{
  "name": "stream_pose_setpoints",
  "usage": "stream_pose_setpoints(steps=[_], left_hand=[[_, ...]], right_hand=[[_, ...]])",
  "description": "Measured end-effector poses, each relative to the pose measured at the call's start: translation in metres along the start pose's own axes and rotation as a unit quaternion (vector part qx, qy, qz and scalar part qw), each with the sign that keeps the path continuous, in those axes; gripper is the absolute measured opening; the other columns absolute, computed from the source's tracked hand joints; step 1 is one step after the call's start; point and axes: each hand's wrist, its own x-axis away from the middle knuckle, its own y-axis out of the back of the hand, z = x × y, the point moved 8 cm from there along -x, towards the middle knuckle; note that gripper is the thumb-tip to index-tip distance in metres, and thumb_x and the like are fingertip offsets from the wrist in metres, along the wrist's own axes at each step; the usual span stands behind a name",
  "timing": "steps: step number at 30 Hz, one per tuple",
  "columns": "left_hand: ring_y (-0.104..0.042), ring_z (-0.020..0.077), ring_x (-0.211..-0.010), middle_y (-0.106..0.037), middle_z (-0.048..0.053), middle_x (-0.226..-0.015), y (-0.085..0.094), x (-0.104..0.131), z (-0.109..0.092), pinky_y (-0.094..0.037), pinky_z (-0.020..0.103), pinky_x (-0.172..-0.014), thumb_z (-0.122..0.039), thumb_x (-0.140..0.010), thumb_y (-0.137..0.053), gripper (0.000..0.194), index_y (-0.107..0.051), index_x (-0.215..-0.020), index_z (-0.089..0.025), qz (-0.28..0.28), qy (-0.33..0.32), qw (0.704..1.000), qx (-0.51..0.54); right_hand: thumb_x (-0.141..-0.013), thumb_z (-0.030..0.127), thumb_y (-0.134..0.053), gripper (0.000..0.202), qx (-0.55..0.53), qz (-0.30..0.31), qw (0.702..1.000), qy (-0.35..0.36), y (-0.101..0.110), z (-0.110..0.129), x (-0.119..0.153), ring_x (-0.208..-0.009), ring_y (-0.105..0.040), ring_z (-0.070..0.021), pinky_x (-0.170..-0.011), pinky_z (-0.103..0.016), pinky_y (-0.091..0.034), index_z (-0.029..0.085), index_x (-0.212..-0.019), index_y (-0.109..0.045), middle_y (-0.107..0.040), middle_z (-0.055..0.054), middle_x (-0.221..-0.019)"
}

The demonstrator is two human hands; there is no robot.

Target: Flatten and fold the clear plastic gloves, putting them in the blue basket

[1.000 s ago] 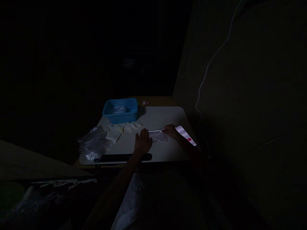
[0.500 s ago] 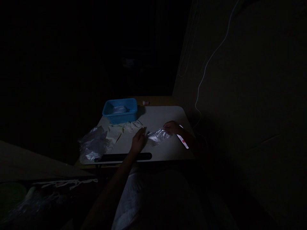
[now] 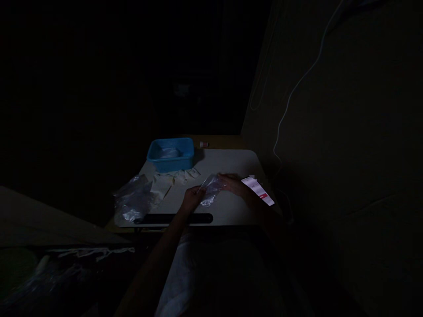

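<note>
A clear plastic bag (image 3: 210, 193) is stretched between my hands above the white tabletop (image 3: 228, 160). My left hand (image 3: 192, 198) pinches its left edge with thumb and fingers. At the upper right corner of the bag, my right hand (image 3: 230, 182) has its fingers closed on the plastic, though the dim light hides the fingertips partly. Just right of my right hand lies a phone (image 3: 259, 191) with a lit screen. To the left, a heap of clear plastic (image 3: 134, 200) rests on the table corner.
A blue basket (image 3: 174, 164) with plastic inside stands at the back left. Crumpled pale scraps (image 3: 180, 177) lie before it. A small capped bottle (image 3: 204, 144) sits behind the table. A black strip (image 3: 198, 218) runs along the front edge. A white cable (image 3: 288, 103) hangs at right.
My left hand has come up against the bag and now grips its left edge. My right hand has moved slightly left and lower, uncovering more of the phone. The view has shifted a little.
</note>
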Motion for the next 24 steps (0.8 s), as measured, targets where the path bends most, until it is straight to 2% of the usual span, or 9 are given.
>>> stream_pose_setpoints(steps=[1,3,8,12,16,21,24], left_hand=[[-0.036,0.0065,-0.046,-0.044,-0.005,-0.047,0.001,-0.001,0.000,-0.028,0.019,-0.044,-0.054,-0.066,-0.057,0.042,-0.059,-0.059,-0.013,-0.008,0.002,1.000,0.011],[-0.035,0.0060,-0.046,-0.043,-0.005,-0.049,0.000,-0.004,-0.002,-0.028,0.019,-0.044,-0.055,-0.066,-0.057,0.042,-0.057,-0.059,-0.013,-0.017,0.000,0.999,0.038],[-0.035,0.0060,-0.046,-0.043,-0.005,-0.048,-0.010,-0.017,-0.003,-0.028,0.019,-0.044,-0.057,-0.064,-0.058,0.045,-0.056,-0.062,-0.013,-0.005,0.022,0.996,0.091],[-0.042,0.0079,-0.047,-0.052,-0.002,-0.052,-0.019,-0.030,0.001,-0.033,0.021,-0.046,-0.056,-0.059,-0.062,0.044,-0.059,-0.065,-0.012,0.043,0.040,0.990,0.130],[-0.048,0.0102,-0.050,-0.056,-0.001,-0.055,-0.022,-0.040,-0.001,-0.037,0.022,-0.050,-0.050,-0.058,-0.064,0.038,-0.062,-0.065,-0.012,0.090,0.026,0.991,0.099],[-0.050,0.0107,-0.052,-0.060,0.000,-0.057,-0.017,-0.046,-0.003,-0.038,0.022,-0.053,-0.043,-0.061,-0.061,0.029,-0.063,-0.061,-0.014,0.082,-0.003,0.994,0.067],[-0.051,0.0111,-0.052,-0.061,0.001,-0.057,-0.016,-0.045,-0.002,-0.038,0.023,-0.052,-0.041,-0.062,-0.060,0.028,-0.064,-0.062,-0.014,0.075,-0.001,0.994,0.076]], right_hand=[[-0.062,0.042,-0.068,0.033,-0.062,-0.002,0.998,-0.029,-0.001,-0.010,0.002,-0.071,-0.062,-0.0156,-0.067,-0.030,-0.050,0.015,-0.079,-0.061,-0.065,-0.004,-0.076],[-0.056,0.036,-0.074,0.033,-0.105,0.009,0.993,-0.054,-0.007,-0.024,0.007,-0.072,-0.062,-0.0164,-0.071,-0.032,-0.050,0.015,-0.078,-0.062,-0.065,-0.004,-0.076],[-0.050,0.036,-0.076,0.032,-0.080,-0.027,0.996,-0.006,-0.003,-0.027,0.007,-0.063,-0.060,-0.0135,-0.068,-0.029,-0.050,0.014,-0.068,-0.062,-0.063,-0.001,-0.066],[-0.052,0.038,-0.075,0.030,-0.007,-0.032,0.999,0.010,0.006,-0.024,0.000,-0.057,-0.058,-0.0124,-0.057,-0.026,-0.049,0.015,-0.066,-0.062,-0.062,0.000,-0.061],[-0.059,0.036,-0.069,0.023,0.058,-0.017,0.998,0.014,0.011,-0.021,-0.001,-0.052,-0.056,-0.0120,-0.049,-0.024,-0.044,0.016,-0.067,-0.060,-0.061,0.001,-0.057],[-0.070,0.034,-0.056,0.019,0.127,-0.035,0.990,0.046,0.012,-0.007,0.008,-0.042,-0.044,-0.0075,-0.043,-0.020,-0.033,0.018,-0.062,-0.053,-0.053,0.004,-0.047],[-0.071,0.032,-0.055,0.019,0.154,-0.027,0.987,0.041,0.006,-0.002,0.012,-0.042,-0.042,-0.0070,-0.044,-0.020,-0.031,0.018,-0.060,-0.052,-0.049,0.005,-0.044]])
